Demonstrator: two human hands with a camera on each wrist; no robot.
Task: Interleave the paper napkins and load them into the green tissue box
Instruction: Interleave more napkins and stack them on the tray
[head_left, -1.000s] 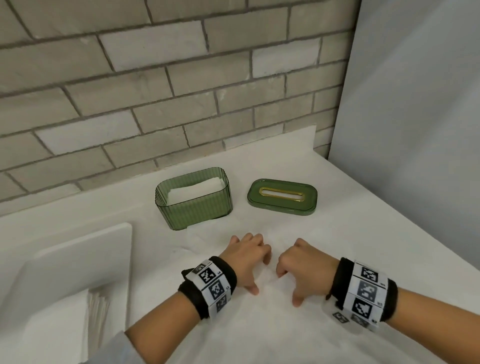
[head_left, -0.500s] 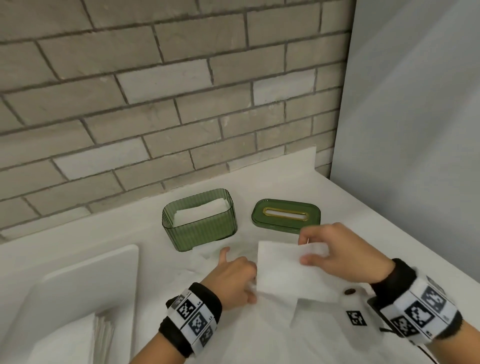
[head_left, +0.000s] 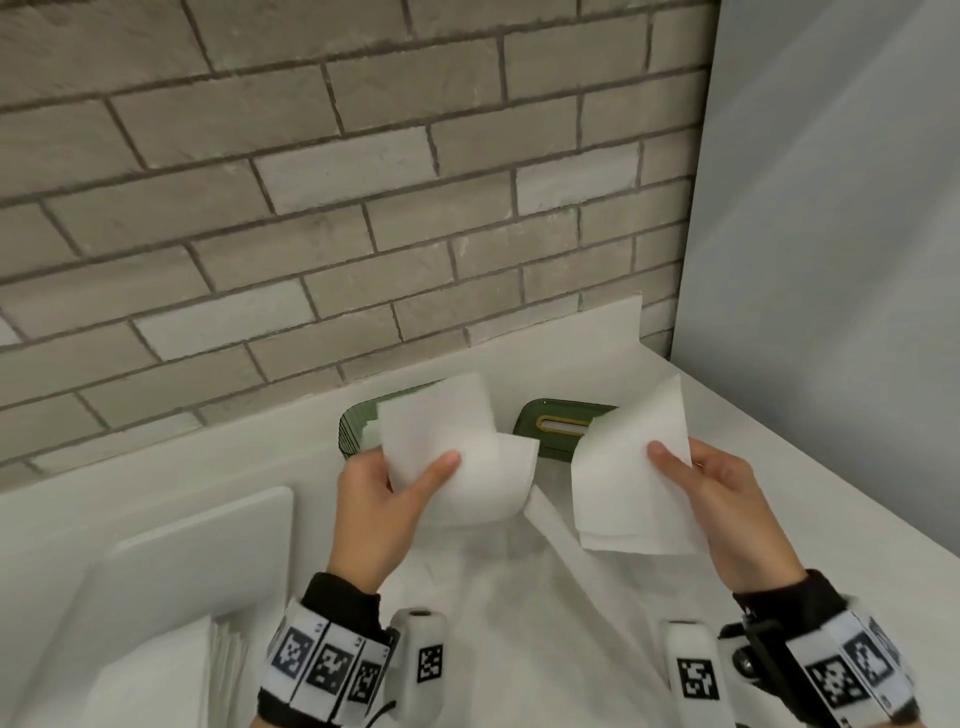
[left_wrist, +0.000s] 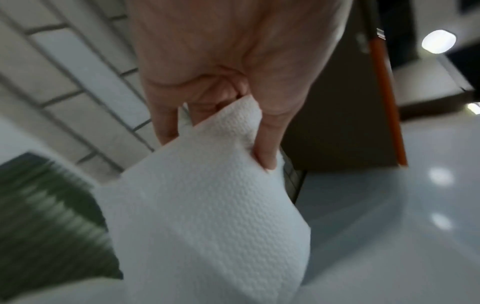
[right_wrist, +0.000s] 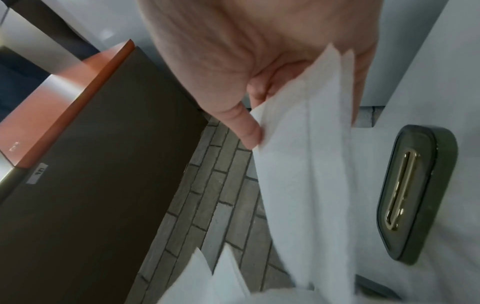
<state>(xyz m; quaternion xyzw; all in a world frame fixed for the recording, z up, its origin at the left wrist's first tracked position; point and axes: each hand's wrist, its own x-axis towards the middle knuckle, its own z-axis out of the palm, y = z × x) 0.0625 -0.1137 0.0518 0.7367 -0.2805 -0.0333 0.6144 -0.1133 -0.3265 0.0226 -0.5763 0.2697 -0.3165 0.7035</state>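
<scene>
My left hand (head_left: 395, 486) pinches a white folded napkin (head_left: 457, 457) that curls over at its lower right; in the left wrist view the same napkin (left_wrist: 207, 222) hangs from thumb and fingers. My right hand (head_left: 711, 486) pinches a second folded napkin (head_left: 631, 483), shown in the right wrist view as layered sheets (right_wrist: 306, 164). Both are raised above the white counter. The green tissue box (head_left: 353, 431) stands behind the left napkin, mostly hidden. Its green lid (head_left: 556, 423) with a gold slot lies to the right (right_wrist: 415, 191).
A brick wall (head_left: 311, 208) backs the counter and a grey panel (head_left: 831, 208) closes the right side. A white tray (head_left: 197, 561) with a stack of napkins (head_left: 171, 670) sits at the left. A loose white sheet (head_left: 519, 597) lies on the counter under my hands.
Both hands rose from the counter. The right hand picked up a napkin first, then the left took one; they now hold the two napkins apart in front of the box and lid.
</scene>
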